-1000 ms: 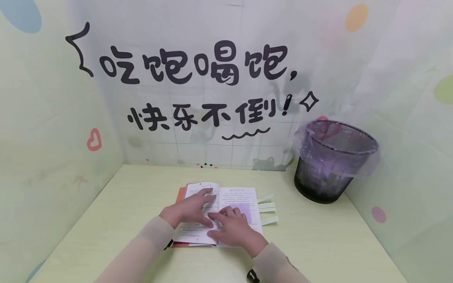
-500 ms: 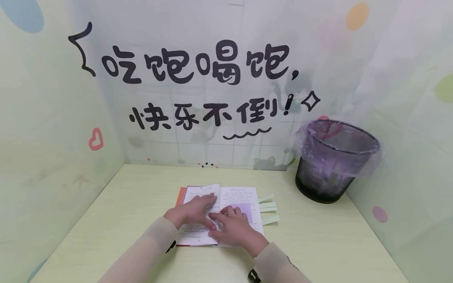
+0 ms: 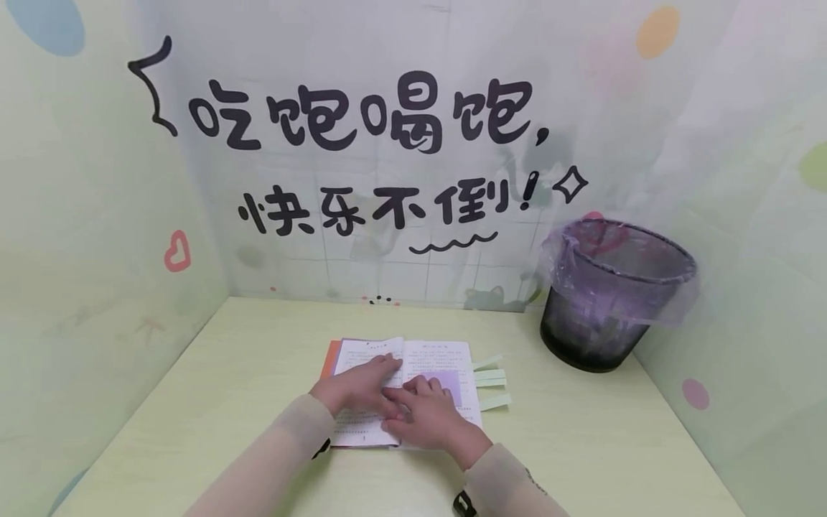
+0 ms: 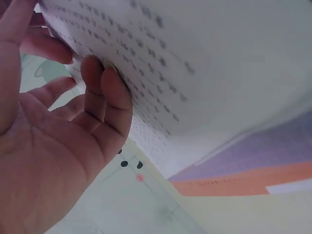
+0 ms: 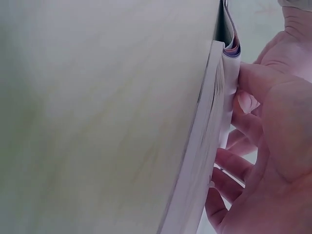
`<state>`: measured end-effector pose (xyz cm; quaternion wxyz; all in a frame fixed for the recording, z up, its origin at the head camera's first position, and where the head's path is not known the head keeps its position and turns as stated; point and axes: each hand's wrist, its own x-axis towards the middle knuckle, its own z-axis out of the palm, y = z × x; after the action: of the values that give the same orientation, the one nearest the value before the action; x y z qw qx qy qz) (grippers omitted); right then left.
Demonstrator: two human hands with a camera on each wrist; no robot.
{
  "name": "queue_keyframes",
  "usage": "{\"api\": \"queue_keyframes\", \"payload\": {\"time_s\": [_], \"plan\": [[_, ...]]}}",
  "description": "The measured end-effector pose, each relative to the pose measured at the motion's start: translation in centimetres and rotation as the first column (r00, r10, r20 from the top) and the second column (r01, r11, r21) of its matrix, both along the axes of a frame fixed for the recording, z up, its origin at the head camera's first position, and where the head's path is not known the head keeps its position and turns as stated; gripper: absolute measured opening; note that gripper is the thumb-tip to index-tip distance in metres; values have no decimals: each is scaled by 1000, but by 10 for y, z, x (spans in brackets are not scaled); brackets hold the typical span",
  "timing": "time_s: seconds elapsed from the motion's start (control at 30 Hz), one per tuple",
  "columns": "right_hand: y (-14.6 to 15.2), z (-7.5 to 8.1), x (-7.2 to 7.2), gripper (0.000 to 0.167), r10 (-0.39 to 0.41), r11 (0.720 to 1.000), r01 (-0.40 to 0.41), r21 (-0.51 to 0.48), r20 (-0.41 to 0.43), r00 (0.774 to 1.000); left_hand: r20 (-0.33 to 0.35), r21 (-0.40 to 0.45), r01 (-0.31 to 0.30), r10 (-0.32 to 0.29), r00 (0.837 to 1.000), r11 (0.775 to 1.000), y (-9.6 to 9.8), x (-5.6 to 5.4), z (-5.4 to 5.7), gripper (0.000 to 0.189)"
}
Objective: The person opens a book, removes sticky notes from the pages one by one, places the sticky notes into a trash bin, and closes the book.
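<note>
the book lies open on the desk. the left hand, loose-fingered, rests near the fold; the right hand, softly bent, gripping nothing, touches the right page. light, even pressure should best avoid creases.

The left hand touches a page (printed, rather blurred).

The left hand and right hand cover parts of the open book and purple sticky note. The print is too small for reading; both sleeves are cut off at the near edge.
</note>
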<state>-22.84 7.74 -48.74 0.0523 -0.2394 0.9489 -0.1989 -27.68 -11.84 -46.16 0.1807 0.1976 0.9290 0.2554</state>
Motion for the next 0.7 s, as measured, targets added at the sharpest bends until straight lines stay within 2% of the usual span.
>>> {"api": "queue_keyframes", "payload": {"time_s": [0.2, 0.33, 0.7], "plan": [[2, -1, -2, 58, 4, 1000, -4, -25, -2, 1000, 9, -12, -30, 30, 1000, 999, 5, 0, 4, 117], [3, 3, -2, 58, 13, 999, -13, -33, 12, 1000, 19, -42, -38, 39, 999, 998, 7, -1, 6, 114], [3, 2, -1, 59, 21, 999, -21, -46, 13, 1000, 44, -32, -49, 50, 998, 998, 6, -3, 0, 117]]}}
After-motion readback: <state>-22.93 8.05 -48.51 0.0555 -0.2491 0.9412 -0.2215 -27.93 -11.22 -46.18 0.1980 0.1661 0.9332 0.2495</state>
